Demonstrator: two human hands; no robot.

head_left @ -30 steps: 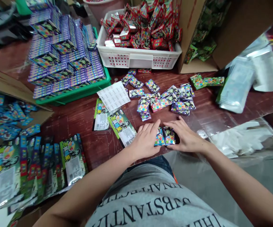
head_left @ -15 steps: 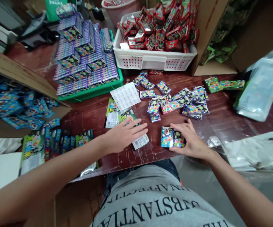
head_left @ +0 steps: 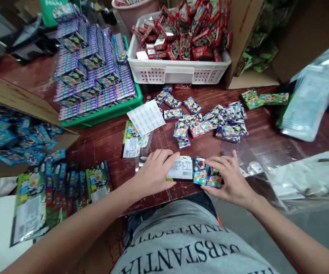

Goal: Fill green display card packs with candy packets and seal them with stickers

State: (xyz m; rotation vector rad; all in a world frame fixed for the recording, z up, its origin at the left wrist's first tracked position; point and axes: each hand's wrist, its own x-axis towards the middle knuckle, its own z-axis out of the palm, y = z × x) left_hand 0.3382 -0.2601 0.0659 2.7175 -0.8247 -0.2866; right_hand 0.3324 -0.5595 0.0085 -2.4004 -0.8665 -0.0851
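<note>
My left hand (head_left: 158, 170) is closed over a flat printed plastic bag (head_left: 185, 167) with a white barcode label, lying crosswise at the table's near edge. Between the thumb and fingers of my right hand (head_left: 230, 177) are small printed packets (head_left: 201, 177), a blue one beside a purple one, side by side on the table. The right end of the bag meets the blue packet; whether the packets are partly inside it, I cannot tell. Beyond the left hand lies another printed bag (head_left: 130, 142), partly under a white sticker sheet (head_left: 146, 118).
Loose purple packets (head_left: 183, 127) lie mid-table. Behind stand a green tray (head_left: 104, 114) of stacked purple packets and a white basket (head_left: 178, 74) of red packets. Blue packets fill a left carton (head_left: 18, 91). Filled bags (head_left: 33, 190) lie left, clear bags (head_left: 307, 104) right.
My left hand has gripped the printed bag and turned it crosswise, bringing it right, against the packets. My right hand stays around the packets. The view has shifted slightly.
</note>
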